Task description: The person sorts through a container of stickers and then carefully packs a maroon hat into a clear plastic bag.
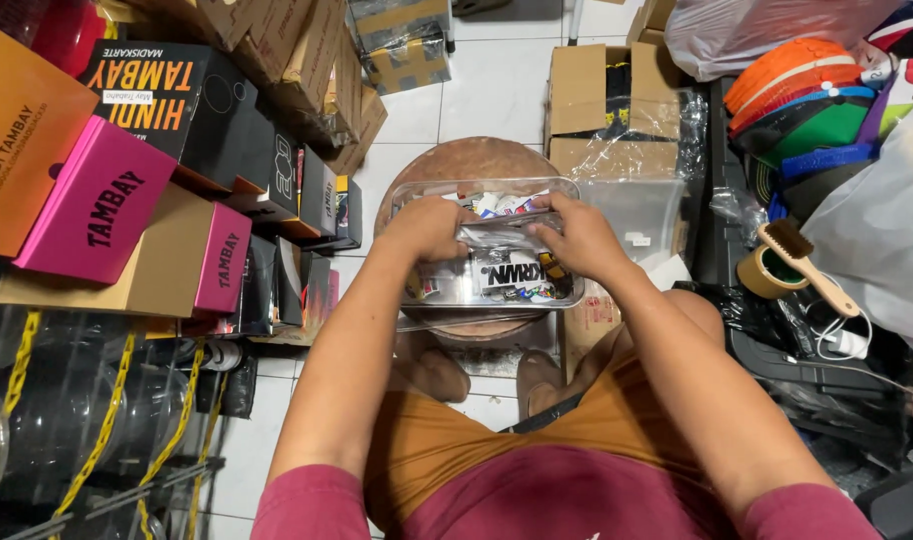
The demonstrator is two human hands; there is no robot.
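A clear plastic box [567, 290] full of printed stickers rests on a round wooden stool [477, 160] in front of me. Both hands reach into it. My left hand [429, 226] and my right hand [575, 236] pinch the two ends of a clear plastic sleeve [497, 232] that holds stickers, just above the box's contents. More stickers in black, white and yellow lie under the sleeve. My bare feet show on the tiled floor below the stool.
Stacked boxes in orange, pink [102, 200], black and brown crowd the left. Open cardboard cartons [612, 100] stand behind the stool. On the right are a tape roll [767, 272], a wooden brush [807, 258], coloured caps [797, 90], plastic bags and a white charger [845, 340].
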